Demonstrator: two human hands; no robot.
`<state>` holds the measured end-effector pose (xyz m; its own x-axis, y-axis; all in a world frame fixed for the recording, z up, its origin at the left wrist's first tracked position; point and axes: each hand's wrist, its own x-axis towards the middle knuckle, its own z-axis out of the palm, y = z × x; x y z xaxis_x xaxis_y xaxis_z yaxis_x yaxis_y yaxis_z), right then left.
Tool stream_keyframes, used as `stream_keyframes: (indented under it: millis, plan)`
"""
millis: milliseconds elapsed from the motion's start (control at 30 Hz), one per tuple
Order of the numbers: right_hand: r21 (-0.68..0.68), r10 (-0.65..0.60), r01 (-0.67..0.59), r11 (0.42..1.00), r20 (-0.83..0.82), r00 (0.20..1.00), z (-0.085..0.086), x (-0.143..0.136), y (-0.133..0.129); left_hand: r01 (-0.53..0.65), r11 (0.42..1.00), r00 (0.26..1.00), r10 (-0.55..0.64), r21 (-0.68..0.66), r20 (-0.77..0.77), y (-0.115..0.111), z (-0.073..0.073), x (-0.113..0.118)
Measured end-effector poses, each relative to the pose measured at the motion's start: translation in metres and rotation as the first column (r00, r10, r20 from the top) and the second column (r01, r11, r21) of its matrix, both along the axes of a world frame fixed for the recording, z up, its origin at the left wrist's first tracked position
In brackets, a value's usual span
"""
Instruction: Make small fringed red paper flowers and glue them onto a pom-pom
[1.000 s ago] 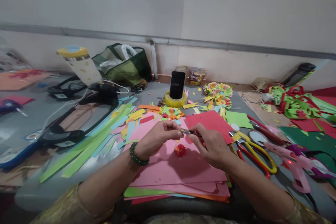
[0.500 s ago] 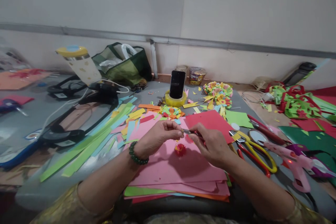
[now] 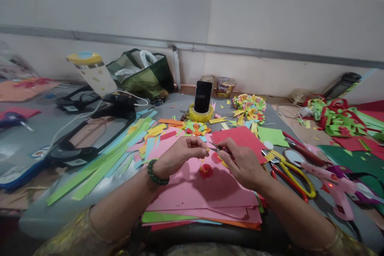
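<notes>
My left hand, with a dark green bead bracelet at its wrist, pinches a tiny yellow piece of paper between thumb and fingertips. In my right hand is a pair of small scissors; their blades point left towards the yellow piece, and the handles are mostly hidden by my fingers. Below both hands a small red paper flower with a yellow middle lies on the stack of pink paper. A flat pink-red toothed paper disc lies beside it, partly behind my right hand.
Red paper lies behind my right hand. To the right are yellow-and-red-handled scissors and a pink glue gun. A phone stands in a yellow tape roll. Green paper strips and a black frame lie left.
The scissor blades have moved slightly up and away from my left fingertips. A yellow bit now shows below my right thumb. Both hands stay in nearly the same place.
</notes>
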<state>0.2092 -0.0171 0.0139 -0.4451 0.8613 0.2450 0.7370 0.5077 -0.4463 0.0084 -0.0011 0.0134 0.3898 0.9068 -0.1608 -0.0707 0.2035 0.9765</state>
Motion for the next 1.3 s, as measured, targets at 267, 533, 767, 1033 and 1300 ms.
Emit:
stream_keyframes:
  millis: [267, 533, 767, 1033, 1300]
  plan:
    - [-0.052, 0.001, 0.003, 0.999, 0.075, 0.997, 0.001, -0.003, -0.002, 0.010, 1.000, 1.000, -0.010, -0.022, 0.007, -0.001, 0.000, 0.001]
    - [-0.044, 0.048, -0.042, 0.998, 0.150, 0.988, 0.005, 0.002, -0.001, 0.047, 0.999, 0.998, -0.047, -0.004, -0.048, -0.001, 0.003, 0.001]
    - [-0.020, 0.092, -0.089, 0.996, 0.192, 0.977, 0.004, 0.006, 0.001, 0.071, 0.997, 0.995, -0.071, 0.005, -0.072, -0.002, 0.002, 0.000]
    - [-0.192, -0.045, 0.051, 0.980, 0.033, 0.998, 0.009, 0.003, 0.007, 0.017, 1.000, 0.998, -0.017, -0.012, 0.052, 0.001, 0.000, -0.001]
    - [-0.324, 0.134, -0.006, 0.946, 0.375, 0.917, 0.009, 0.008, 0.003, -0.135, 0.985, 0.965, 0.154, -0.104, 0.214, 0.005, 0.000, -0.003]
